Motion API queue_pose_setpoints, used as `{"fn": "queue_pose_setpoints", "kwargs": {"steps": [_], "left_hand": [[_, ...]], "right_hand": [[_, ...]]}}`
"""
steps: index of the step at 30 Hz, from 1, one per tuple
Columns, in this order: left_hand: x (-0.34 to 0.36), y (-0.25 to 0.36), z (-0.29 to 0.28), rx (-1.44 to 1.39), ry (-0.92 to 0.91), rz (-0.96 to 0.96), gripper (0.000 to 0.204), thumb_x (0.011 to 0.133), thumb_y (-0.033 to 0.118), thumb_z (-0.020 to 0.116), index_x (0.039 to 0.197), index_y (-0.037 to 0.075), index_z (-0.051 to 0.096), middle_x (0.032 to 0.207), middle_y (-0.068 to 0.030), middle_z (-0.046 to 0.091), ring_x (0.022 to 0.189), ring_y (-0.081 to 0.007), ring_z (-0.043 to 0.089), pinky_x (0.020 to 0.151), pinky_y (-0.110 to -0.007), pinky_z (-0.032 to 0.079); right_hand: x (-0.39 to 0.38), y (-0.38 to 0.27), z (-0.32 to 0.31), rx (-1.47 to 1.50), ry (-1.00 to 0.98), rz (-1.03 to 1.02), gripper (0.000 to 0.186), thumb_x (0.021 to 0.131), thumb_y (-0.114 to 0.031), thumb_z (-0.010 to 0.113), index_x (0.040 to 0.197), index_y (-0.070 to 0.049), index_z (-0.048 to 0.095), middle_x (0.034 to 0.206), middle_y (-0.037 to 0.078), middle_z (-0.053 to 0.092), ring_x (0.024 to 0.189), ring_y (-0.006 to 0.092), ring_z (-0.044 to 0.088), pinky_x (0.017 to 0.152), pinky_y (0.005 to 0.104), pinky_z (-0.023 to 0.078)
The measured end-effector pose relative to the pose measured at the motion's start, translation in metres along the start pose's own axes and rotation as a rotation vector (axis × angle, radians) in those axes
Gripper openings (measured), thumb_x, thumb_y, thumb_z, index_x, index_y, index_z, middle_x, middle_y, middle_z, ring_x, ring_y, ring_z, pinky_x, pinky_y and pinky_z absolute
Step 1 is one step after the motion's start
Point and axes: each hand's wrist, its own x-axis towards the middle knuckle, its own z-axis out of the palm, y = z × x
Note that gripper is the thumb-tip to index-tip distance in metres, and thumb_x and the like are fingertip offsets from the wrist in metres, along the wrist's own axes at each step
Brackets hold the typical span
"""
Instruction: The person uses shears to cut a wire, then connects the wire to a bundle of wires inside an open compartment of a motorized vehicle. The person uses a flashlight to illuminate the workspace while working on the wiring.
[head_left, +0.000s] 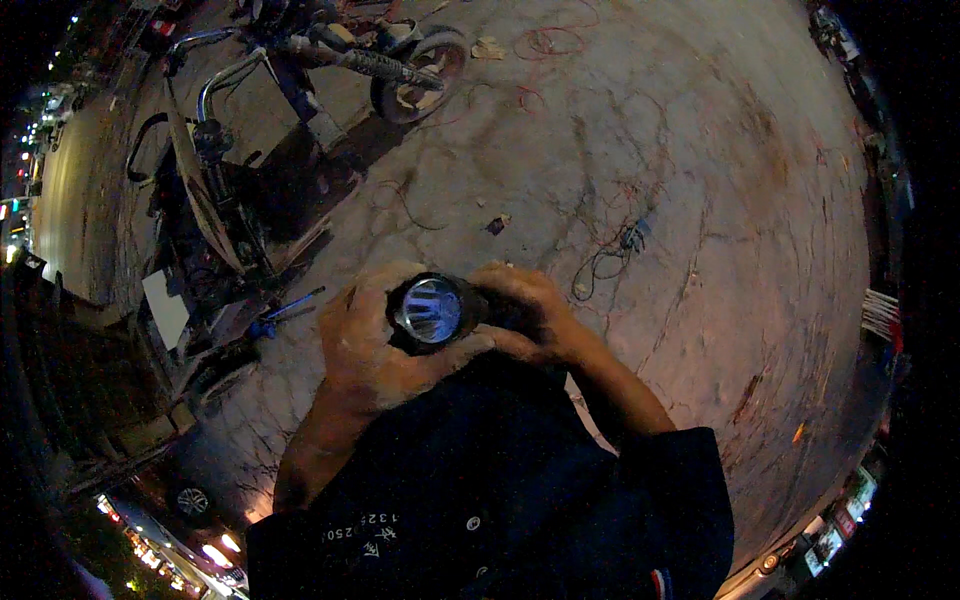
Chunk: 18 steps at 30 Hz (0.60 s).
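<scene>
A black flashlight [432,310] is held in front of my body, its round glass lens and shiny reflector turned up toward the camera with a bluish sheen. My left hand [358,345] is closed around the wide head end from the left. From the right, my right hand [528,308] grips the darker body behind the head. Both thumbs come close together just below the lens. Most of the flashlight's body is hidden by the right hand and deep shadow.
A parked motorbike-like vehicle [300,60] stands at the upper left, with a blue-handled item [285,312] and a white panel [165,308] below it. Tangled wires [625,240] and a thin red cable [548,42] lie on the cracked ground. A car wheel [192,501] shows lower left.
</scene>
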Motion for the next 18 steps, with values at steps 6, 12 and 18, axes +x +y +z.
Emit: {"fn": "queue_pose_setpoints", "kwargs": {"steps": [6,12,18], "left_hand": [[0.003,-0.008,0.002,-0.260,-0.118,-0.298,0.085,0.058,0.035,0.094,0.124,0.001,0.052,0.117,-0.0130,0.062,0.102,-0.0243,0.063,0.085,-0.038,0.053],[-0.003,-0.033,0.017,-0.436,-0.071,-0.470,0.075,0.074,0.043,0.082,0.130,0.003,0.050,0.100,-0.0081,0.065,0.089,-0.0167,0.060,0.083,-0.031,0.048],[-0.002,-0.051,0.045,-0.749,0.040,-0.406,0.060,0.085,0.045,0.071,0.121,-0.001,0.057,0.107,-0.0073,0.061,0.099,-0.0143,0.055,0.089,-0.030,0.044]], "right_hand": [[-0.002,-0.003,-0.003,0.331,-0.050,0.337,0.037,0.087,-0.028,0.069,0.112,-0.001,0.063,0.103,0.009,0.067,0.096,0.0203,0.062,0.088,0.0345,0.048],[-0.005,0.006,-0.017,0.607,-0.072,0.530,0.047,0.087,-0.039,0.062,0.107,0.002,0.064,0.094,0.005,0.065,0.087,0.0137,0.059,0.076,0.0283,0.046],[-0.019,0.023,-0.008,0.530,-0.007,0.606,0.046,0.089,-0.040,0.058,0.106,0.002,0.065,0.093,0.003,0.065,0.084,0.0105,0.057,0.074,0.0278,0.044]]}}
